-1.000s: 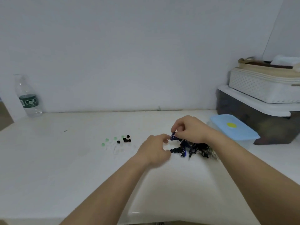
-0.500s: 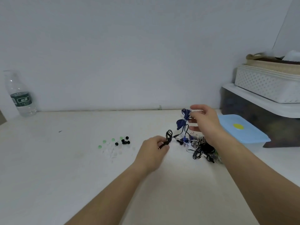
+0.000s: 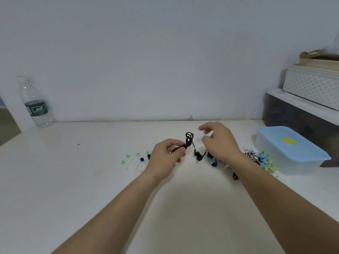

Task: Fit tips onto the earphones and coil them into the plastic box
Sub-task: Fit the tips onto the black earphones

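Left hand (image 3: 165,156) pinching black earphones (image 3: 189,141), pulling them clear of pile (image 3: 256,157) | right hand (image 3: 220,143) dropping blue pair (image 3: 214,163), fingers loosening, empty | tip-fitting nearing

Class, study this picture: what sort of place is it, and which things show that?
Probably a plain indoor work desk, home or small workshop: a white table against a bare wall, stacked storage bins at the right, and a water bottle.

tips (image 3: 141,159): partly behind left hand (image 3: 165,158) | right hand (image 3: 220,142): fingers motion-blurred | black earphones (image 3: 189,141): dangling end blurred
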